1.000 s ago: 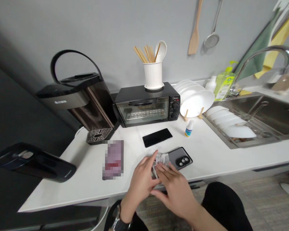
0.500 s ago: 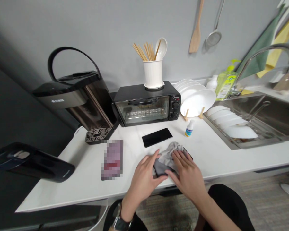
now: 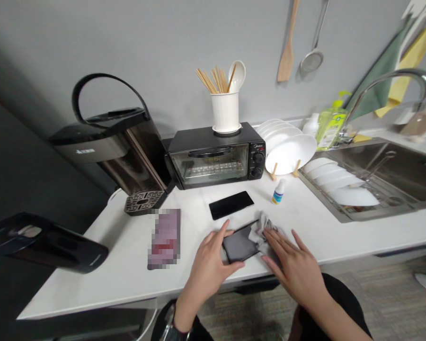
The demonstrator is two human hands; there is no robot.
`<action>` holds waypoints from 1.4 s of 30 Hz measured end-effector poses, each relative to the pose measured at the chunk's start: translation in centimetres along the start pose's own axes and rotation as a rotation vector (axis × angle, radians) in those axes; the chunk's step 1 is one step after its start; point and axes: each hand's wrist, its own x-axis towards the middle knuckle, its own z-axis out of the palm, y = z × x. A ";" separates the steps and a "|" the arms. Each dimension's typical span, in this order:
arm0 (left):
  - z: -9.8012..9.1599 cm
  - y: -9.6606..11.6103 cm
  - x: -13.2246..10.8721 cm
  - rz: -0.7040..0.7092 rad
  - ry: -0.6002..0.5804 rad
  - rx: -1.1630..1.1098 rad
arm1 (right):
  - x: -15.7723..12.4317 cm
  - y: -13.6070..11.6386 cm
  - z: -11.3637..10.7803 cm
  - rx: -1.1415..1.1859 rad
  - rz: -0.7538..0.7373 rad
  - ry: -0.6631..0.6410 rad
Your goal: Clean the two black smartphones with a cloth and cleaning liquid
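A dark grey phone case (image 3: 240,244) with a black rim lies on the counter near its front edge. My left hand (image 3: 208,258) grips its left end, thumb at the near side and fingers at the far side. My right hand (image 3: 293,260) presses a crumpled light grey cloth (image 3: 261,231) against the case's right end, hiding that end. Just beyond lies a black phone (image 3: 231,204), screen up. A small white spray bottle (image 3: 278,192) with a blue and yellow label stands behind the cloth.
Along the wall stand a black drink dispenser (image 3: 128,156), a toaster oven (image 3: 216,158) with a white utensil holder (image 3: 226,111) on top, and racked white plates (image 3: 291,154). A dark flask (image 3: 46,244) and a blurred purple packet (image 3: 165,239) are at left, a sink (image 3: 408,166) at right.
My right hand and the cloth have slid right along the case, uncovering more of its grey surface. My left hand still holds the left end.
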 end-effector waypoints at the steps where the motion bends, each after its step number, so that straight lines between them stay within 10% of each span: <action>1: 0.0 0.0 0.1 0.001 -0.002 -0.001 | 0.3 0.5 0.2 -0.032 0.019 0.016; 12: 0.3 -1.0 0.1 -0.014 -0.052 0.000 | 3.3 -8.9 2.0 0.240 -0.047 -0.037; 23: -0.1 0.3 0.0 -0.015 -0.048 -0.039 | -0.5 0.7 -0.4 -0.058 0.039 0.005; 34: 0.1 -0.8 -0.2 -0.055 -0.083 -0.011 | 3.3 -9.4 1.7 0.266 -0.028 -0.042; 42: -0.2 0.0 -0.5 0.019 -0.054 -0.035 | -0.9 -0.9 -0.9 0.049 -0.043 -0.067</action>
